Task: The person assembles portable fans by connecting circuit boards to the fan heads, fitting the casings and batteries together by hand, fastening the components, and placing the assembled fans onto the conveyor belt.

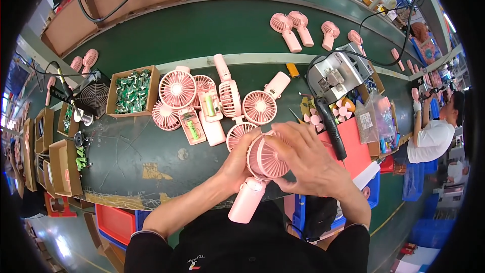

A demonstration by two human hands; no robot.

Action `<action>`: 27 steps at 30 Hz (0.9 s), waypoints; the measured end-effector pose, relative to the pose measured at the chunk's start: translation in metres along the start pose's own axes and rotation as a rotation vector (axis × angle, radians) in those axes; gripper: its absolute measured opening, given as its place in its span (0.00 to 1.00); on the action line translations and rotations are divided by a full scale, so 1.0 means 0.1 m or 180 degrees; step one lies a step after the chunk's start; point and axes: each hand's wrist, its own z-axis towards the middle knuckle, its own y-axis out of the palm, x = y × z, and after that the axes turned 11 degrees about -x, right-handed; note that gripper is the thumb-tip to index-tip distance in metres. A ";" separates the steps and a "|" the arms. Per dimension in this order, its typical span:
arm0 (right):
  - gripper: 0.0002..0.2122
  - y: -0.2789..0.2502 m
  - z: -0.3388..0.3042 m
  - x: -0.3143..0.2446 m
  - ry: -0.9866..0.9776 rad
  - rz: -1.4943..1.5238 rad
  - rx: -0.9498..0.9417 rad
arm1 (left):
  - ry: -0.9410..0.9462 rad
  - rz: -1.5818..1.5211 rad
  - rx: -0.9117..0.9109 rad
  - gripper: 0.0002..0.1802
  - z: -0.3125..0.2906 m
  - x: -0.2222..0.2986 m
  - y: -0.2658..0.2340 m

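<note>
Fan (273, 161) between your hands (313, 167), over the bench's (126, 156) near edge. Ahead of you: a group of fans (177, 88) on the bench. Box (153, 90) with circuit boards (132, 92) in it sits just left of the group, grille unit (94, 95) left of that. To your right: power driver (330, 128) along the sheet's (356, 144) left edge, loose blades (344, 112) behind the sheet, fixture (332, 78) behind those. Past the far rail (203, 62): conveyor (212, 30) with more fans (330, 31).

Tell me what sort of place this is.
Probably a factory assembly line: a cardboard box of green circuit boards stands on the workbench, two pink fans with opened handles lie there, and another person is at right.
</note>
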 end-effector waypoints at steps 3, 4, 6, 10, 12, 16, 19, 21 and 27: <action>0.40 0.03 0.04 -0.04 -0.0110 -0.0212 -0.0197 | 0.0020 -0.0004 -0.0051 0.22 0.00 -0.02 -0.05; 0.40 0.05 0.05 -0.04 -0.0185 -0.0291 -0.0227 | 0.0036 -0.0018 -0.0098 0.22 0.01 -0.02 -0.06; 0.40 0.11 0.05 0.00 -0.0251 -0.0242 -0.0231 | 0.0091 -0.0024 -0.0089 0.21 0.01 -0.02 -0.07; 0.40 0.18 0.06 0.06 -0.0415 -0.0191 -0.0125 | -0.0018 -0.0019 -0.0094 0.21 0.01 0.01 -0.10; 0.39 0.29 0.06 0.10 -0.0434 -0.0105 0.0012 | -0.0052 -0.0049 -0.0125 0.21 0.02 0.00 -0.10; 0.35 0.41 0.01 0.11 -0.0468 -0.0260 0.0376 | -0.0168 -0.0034 -0.0095 0.20 0.02 -0.03 0.00; 0.34 0.43 -0.06 0.12 -0.0596 -0.0413 0.0348 | -0.0393 0.0092 0.0087 0.22 -0.01 -0.05 0.01; 0.33 0.45 -0.03 0.12 -0.0755 -0.0521 0.0500 | -0.0580 0.0262 0.0068 0.25 -0.02 -0.05 -0.04; 0.30 0.56 -0.07 0.09 -0.1551 -0.0828 0.0515 | -0.1309 0.0437 0.0295 0.24 -0.11 -0.04 -0.24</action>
